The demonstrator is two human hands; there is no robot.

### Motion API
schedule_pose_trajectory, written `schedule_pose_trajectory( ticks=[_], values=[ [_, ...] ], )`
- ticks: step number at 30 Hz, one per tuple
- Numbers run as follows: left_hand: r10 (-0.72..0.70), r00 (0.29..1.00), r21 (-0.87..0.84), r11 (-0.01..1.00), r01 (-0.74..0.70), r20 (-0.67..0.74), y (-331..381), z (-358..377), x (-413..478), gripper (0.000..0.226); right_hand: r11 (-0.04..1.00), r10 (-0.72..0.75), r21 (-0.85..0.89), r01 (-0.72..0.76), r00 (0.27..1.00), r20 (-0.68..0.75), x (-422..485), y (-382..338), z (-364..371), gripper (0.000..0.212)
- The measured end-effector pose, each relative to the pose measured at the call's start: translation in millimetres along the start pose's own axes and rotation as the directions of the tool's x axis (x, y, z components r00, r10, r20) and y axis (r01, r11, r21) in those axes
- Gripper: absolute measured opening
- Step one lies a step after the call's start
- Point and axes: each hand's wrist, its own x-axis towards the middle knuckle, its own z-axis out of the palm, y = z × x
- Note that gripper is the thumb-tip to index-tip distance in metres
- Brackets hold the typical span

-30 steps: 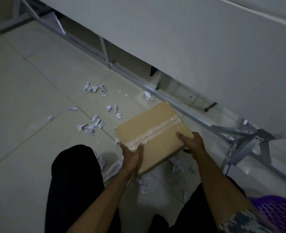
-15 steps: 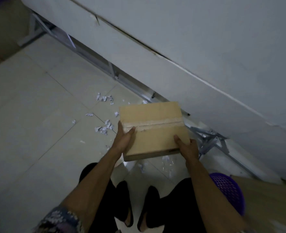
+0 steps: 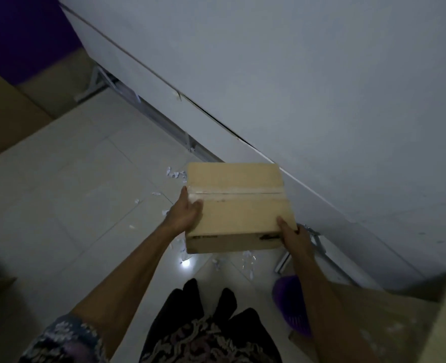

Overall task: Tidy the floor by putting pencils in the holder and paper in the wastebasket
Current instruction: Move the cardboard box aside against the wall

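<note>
Item 1: cardboard box, taped along the top seam, held off the floor between both hands, top face toward the camera

Item 2: left hand. Thumb laid over the tape at the box's left edge, remaining fingers wrapped round the side and hidden beneath it; firm grasp on the box

Item 3: right hand. Thumb on the top face at the near right corner, fingers curled round the corner and out of sight; likewise grasping the box

Item 4: paper scraps, white, torn small, lying on the floor tiles. One cluster just beyond the left fingertips, a second scatter under the box, between the two wrists

Item 5: wastebasket, purple, perforated, on the floor below the right hand, partly covered by the right forearm, near the second scatter

Item 6: white table, beyond the fingers of both hands; its metal frame shows just beside the right knuckles

Item 7: brown carton, on the outer side of the right forearm
</note>
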Motion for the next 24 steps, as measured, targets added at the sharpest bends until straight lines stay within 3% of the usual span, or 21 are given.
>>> schedule_pose_trajectory(
  ticks=[3,6,11,14,21,24],
  values=[
    [0.026,0.998,-0.12,0.992,-0.034,-0.065,3.0,-13.1,-28.2,0.059,0.997,-0.069,-0.036,0.069,0.998,0.005,-24.5,-22.6,-9.8,0.073],
    [0.009,0.996,-0.278,0.96,-0.032,-0.084,2.9,-26.5,-43.1,0.06,0.99,-0.132,0.054,0.132,0.991,-0.001,-47.8,-39.5,-11.8,0.065],
    [0.029,0.988,-0.4,0.912,-0.087,-0.149,-9.0,-51.4,-69.6,0.056,0.93,-0.083,0.367,0.009,0.979,0.186,-87.7,-57.5,1.1,0.092],
    [-0.001,0.971,-0.413,0.905,-0.101,-0.239,-23.0,-64.5,-79.0,0.061,0.929,-0.112,0.368,0.028,0.972,0.209,-106.2,-62.9,17.6,0.096],
    [0.043,0.973,-0.423,0.896,-0.138,-0.227,-65.9,-125.2,-102.0,0.06,0.913,-0.247,0.367,0.179,0.957,0.149,-159.3,-63.8,74.8,0.081],
    [0.048,0.977,-0.453,0.881,-0.14,-0.208,-84.4,-168.3,-103.7,0.057,0.887,-0.344,0.364,0.286,0.933,0.105,-178.7,-69.8,116.4,0.06]
  ],
)
